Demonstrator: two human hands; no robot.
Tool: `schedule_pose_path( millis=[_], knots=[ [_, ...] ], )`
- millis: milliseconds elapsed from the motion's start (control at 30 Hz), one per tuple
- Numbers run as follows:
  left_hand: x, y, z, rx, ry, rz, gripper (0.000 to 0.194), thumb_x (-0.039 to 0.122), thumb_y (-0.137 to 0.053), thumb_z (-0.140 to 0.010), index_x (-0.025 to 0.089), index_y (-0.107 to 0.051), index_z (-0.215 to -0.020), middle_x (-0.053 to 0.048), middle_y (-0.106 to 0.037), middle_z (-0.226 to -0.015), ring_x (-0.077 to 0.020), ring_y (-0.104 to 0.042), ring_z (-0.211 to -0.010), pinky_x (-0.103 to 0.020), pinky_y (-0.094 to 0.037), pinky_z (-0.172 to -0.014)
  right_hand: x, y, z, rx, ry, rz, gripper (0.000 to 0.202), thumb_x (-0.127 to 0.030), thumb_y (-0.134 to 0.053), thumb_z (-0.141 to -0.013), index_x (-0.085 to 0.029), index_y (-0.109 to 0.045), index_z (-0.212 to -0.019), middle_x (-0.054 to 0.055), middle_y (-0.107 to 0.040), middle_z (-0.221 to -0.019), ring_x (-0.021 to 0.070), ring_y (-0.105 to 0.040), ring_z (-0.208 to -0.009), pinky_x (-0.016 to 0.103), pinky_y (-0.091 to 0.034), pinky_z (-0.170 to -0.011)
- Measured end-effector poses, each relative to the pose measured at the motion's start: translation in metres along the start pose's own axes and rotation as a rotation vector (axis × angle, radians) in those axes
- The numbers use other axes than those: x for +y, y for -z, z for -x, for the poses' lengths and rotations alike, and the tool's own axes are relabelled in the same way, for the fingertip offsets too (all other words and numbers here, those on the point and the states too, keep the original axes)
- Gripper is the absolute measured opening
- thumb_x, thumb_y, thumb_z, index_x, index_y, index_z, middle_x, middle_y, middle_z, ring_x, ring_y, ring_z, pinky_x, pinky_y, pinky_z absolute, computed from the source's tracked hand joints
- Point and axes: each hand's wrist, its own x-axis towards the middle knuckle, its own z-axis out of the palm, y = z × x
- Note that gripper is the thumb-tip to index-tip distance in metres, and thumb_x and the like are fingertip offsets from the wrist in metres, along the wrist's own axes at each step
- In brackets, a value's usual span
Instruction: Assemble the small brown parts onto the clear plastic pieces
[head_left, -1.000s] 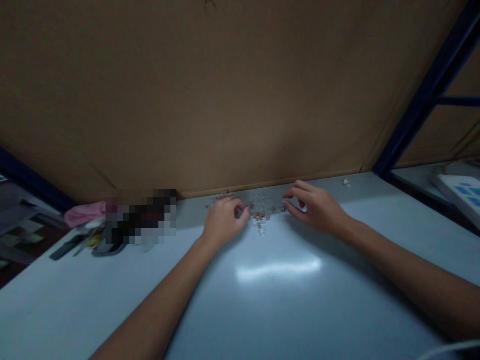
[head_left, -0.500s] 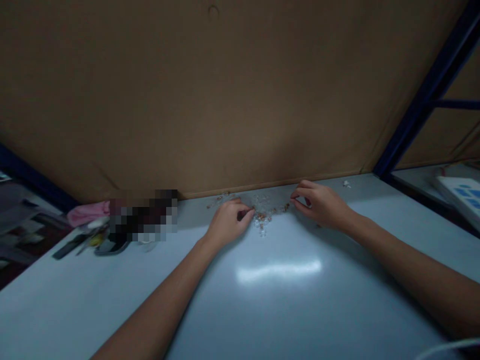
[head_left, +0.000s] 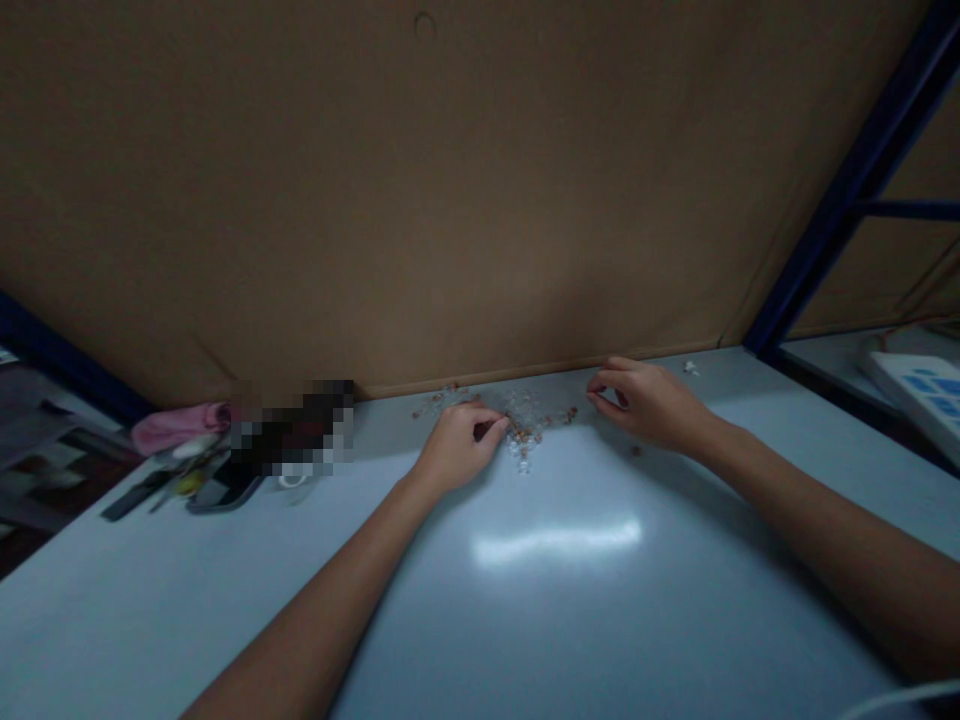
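Note:
A loose cluster of small clear and copper-brown pieces (head_left: pixel 525 436) lies on the pale tabletop (head_left: pixel 570 630) near the back wall; their exact kind is too small to make out. At the left side of this cluster is my left hand (head_left: pixel 461 440), thumb and forefinger pinched together. Whatever sits between those fingertips is hidden. My right hand (head_left: pixel 637 400) hovers just right of the cluster, also in a pinch, with any piece in it too small to see. One brown piece (head_left: pixel 637 451) lies on the table beneath this hand.
Brown cardboard (head_left: pixel 480 200) walls off the back. At left are a pink cloth (head_left: pixel 180 427), a dark tray (head_left: pixel 225 495) and a blurred-out patch. A white crumpled bit (head_left: pixel 691 369) lies at back right, near a blue metal frame (head_left: pixel 817 240). A white cable (head_left: pixel 907 695) crosses the lower right corner.
My right hand has shifted slightly right, away from the cluster, and the brown piece beneath it shows more fully. My left hand stays in nearly the same place.

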Motion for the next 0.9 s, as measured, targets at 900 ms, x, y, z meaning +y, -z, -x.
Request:
schedule_pose_path(
  millis=[900],
  knots=[
    [-0.025, 0.018, -0.006, 0.401, 0.238, -0.163, 0.022, 0.022, -0.060, -0.090, 0.021, -0.080, -0.100, -0.007, -0.080, -0.098, -0.0266, -0.071, -0.098, -0.039, -0.053, -0.095, 0.037, 0.014, 0.006, -0.857, -0.318, -0.775, 0.058, -0.062, -0.093, -0.062, -0.020, -0.070, -0.094, -0.002, -0.062, -0.072, 0.0156, -0.058, -0.066, 0.027, -0.049, -0.060]
  ],
)
